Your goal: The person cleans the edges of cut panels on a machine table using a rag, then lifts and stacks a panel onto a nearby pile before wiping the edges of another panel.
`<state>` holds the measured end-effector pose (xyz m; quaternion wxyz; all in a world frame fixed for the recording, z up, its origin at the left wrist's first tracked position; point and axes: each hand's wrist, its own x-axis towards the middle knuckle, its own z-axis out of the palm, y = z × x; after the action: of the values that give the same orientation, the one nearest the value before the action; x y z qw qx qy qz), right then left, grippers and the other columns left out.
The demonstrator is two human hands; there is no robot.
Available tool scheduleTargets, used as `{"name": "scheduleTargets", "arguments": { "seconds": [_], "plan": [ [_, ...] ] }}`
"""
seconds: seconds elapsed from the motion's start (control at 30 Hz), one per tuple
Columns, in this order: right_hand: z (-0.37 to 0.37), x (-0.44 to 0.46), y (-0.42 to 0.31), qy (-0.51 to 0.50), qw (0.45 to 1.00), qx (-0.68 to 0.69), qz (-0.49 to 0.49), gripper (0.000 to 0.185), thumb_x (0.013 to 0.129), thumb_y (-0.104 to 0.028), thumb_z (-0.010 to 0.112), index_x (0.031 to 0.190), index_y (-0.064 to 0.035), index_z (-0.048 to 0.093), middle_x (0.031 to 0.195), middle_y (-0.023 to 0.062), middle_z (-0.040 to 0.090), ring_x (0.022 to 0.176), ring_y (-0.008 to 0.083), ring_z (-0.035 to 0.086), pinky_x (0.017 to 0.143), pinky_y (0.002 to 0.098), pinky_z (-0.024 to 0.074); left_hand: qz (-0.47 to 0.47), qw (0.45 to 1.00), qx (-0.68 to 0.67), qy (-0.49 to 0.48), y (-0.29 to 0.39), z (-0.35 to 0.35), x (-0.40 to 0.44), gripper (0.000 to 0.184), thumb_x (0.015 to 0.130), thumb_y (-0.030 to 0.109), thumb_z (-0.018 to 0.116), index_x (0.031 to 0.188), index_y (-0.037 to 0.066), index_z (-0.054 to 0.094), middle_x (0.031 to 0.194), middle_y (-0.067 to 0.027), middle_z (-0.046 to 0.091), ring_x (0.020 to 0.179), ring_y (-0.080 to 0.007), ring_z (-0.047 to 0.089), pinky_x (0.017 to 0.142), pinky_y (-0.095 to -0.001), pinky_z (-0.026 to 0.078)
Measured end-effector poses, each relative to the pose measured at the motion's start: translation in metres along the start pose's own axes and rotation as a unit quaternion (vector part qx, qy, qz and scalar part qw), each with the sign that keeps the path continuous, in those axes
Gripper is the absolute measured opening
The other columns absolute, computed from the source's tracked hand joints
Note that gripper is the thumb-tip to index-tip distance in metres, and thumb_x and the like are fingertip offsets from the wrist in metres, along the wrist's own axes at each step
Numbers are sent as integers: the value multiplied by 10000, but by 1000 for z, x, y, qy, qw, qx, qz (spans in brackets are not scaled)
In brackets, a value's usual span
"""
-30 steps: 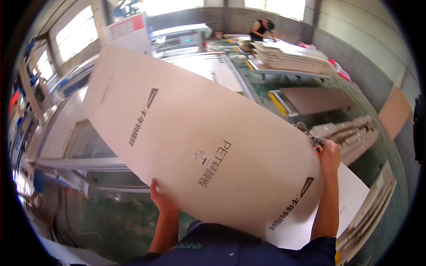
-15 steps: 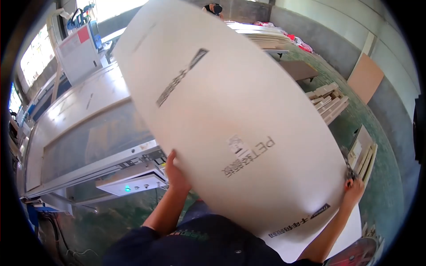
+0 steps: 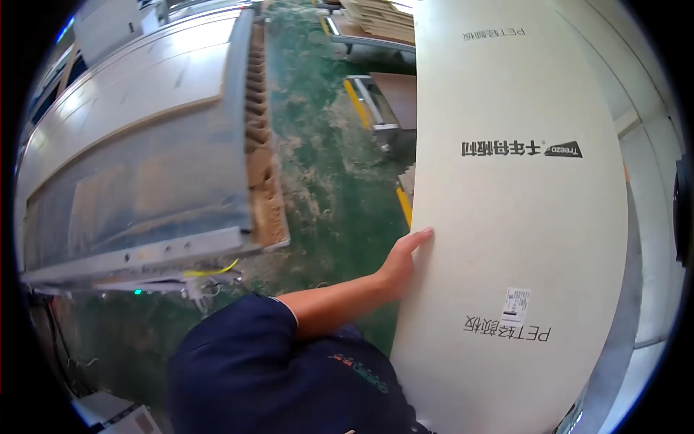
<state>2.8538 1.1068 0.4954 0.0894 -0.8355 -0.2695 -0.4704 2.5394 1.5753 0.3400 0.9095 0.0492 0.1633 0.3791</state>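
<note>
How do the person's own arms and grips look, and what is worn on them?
The bare left grip has no glove; the bare left forearm, no watch. A short, dark navy fabric sleeve with a thin pale edge joins a dark navy shirt with green and red lettering. The right arm and right grip do not show.

The head camera looks forward and down, left hand (image 3: 400,266) near.

The person wears a dark navy shirt (image 3: 224,362) with a short, loose sleeve (image 3: 271,315) whose hem shows a thin pale edge. Small printed lettering (image 3: 365,374), mostly green with a touch of red, slants over the shirt's front, too blurred to read. The left forearm (image 3: 336,301) and left hand (image 3: 399,267) are bare.
</note>
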Motion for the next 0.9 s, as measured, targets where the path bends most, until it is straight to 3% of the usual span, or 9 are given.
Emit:
{"name": "scheduleTargets", "arguments": {
  "seconds": [0.13,0.23,0.5,0.6,0.73,0.9],
  "plan": [
    [-2,-2,-11,25,996,31,80,297,912,-226,640,1023,47,681,916,197,692,773,325,662,680,469,523,-72,997,25,1,10,7,-4,529,948,389,569,1312,8,532,1225,-151,609,1101,-286,601,963,-424,482],
    [15,5,-14,43,989,61,124,301,916,-228,626,1028,47,677,929,192,686,782,317,657,690,463,521,-81,995,52,0,8,5,25,632,905,470,588,1371,54,493,1297,-145,571,1159,-315,565,1001,-457,444],
    [66,-13,20,101,967,151,176,313,928,-234,588,1043,46,668,961,180,673,806,296,643,715,449,516,-45,998,45,-16,-12,-15,58,644,903,453,590,1406,71,466,1359,-145,538,1240,-337,506,1066,-495,386],
    [86,-23,38,121,958,183,184,318,932,-236,574,1048,46,665,974,175,668,815,289,638,724,444,514,-4,996,36,-85,-20,-22,49,720,912,545,539,1458,92,416,1430,-146,488,1293,-347,468,1097,-510,353],
    [108,-33,63,144,945,229,187,325,938,-239,555,1056,45,660,990,169,661,827,278,631,737,437,511,83,992,2,-95,-27,-13,2,799,937,641,441,1510,94,340,1512,-151,399,1366,-367,394,1136,-533,296],
    [178,-38,78,181,919,300,182,335,945,-243,532,1065,45,654,1011,161,652,842,265,623,753,428,508,182,977,56,-92,-54,-45,13,853,940,705,389,1525,90,305,1537,-153,366,1393,-373,361,1150,-552,266]
  ]
}}
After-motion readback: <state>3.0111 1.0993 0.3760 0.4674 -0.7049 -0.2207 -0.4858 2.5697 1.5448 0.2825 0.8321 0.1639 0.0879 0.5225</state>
